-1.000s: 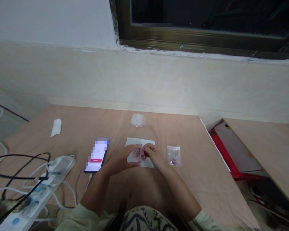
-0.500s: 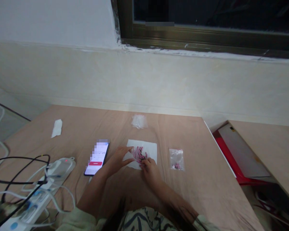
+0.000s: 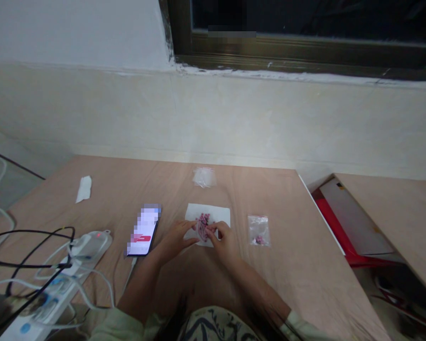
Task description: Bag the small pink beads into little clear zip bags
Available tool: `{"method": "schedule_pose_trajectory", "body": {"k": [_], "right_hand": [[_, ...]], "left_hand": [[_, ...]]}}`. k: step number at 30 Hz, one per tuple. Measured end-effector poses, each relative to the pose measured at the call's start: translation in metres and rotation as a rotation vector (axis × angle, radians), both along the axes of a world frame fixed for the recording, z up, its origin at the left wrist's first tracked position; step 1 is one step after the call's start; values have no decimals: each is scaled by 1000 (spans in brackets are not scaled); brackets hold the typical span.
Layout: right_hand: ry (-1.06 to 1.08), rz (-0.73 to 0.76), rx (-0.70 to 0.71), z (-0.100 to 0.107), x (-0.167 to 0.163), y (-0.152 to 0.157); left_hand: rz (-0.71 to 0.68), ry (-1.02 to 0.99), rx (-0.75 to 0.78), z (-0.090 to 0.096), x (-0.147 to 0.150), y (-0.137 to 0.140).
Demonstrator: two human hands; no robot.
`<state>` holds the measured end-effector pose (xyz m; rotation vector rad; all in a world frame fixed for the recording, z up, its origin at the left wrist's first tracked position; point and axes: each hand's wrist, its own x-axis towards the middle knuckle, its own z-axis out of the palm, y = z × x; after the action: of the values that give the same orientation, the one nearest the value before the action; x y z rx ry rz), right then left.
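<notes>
Small pink bead-like pieces [image 3: 203, 218] on square white paper sheet [image 3: 220, 213], lower centre of frame. Left hand [image 3: 176, 237] spread wide; right hand [image 3: 224, 240] bunched beside pieces, grip unclear. Knuckle brush could scatter them.

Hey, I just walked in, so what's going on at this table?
A person is bent over some small pink pieces on a white sheet, using bare hands. The right hand has its fingertips together at their right edge; what it pinches is too small to tell. The left hand is at their left, thumb and forefinger apart. A clear bag with a few pink bits lies to the right, and a lit phone to the left.
</notes>
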<state>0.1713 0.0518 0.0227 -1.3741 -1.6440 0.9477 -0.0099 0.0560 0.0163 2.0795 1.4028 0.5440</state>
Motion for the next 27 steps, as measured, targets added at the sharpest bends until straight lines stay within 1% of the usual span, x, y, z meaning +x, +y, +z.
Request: {"method": "schedule_pose_trajectory", "body": {"k": [2,3,6,8,11,14,17,20,23,25,27], "right_hand": [[20,52,-22,5,-3,5],[7,35,-33,4,-3,8],[-139,-112,-45,-4,1,19],[-277,-154,-62,-13,4,27],[-418,-121,-82,-24,4,35],[-484,-97,-56,-27,2,38],[-459,-91,-62,-21,1,39],[-300,-84,-29,-10,-2,38],[-149,-17,23,-2,-6,36],[-152,-14,13,-3,-7,34],[-266,-72,-32,-8,-5,34]], "left_hand": [[1,-7,-5,1,3,1],[14,-8,-2,2,4,2],[65,1,10,3,3,5],[70,8,18,2,2,7],[59,25,39,-1,0,12],[68,44,58,-4,-1,16],[69,50,64,-5,-1,20],[74,61,57,-4,2,23],[52,62,35,-3,5,25],[68,59,45,-4,7,25],[103,68,72,-5,7,24]]}}
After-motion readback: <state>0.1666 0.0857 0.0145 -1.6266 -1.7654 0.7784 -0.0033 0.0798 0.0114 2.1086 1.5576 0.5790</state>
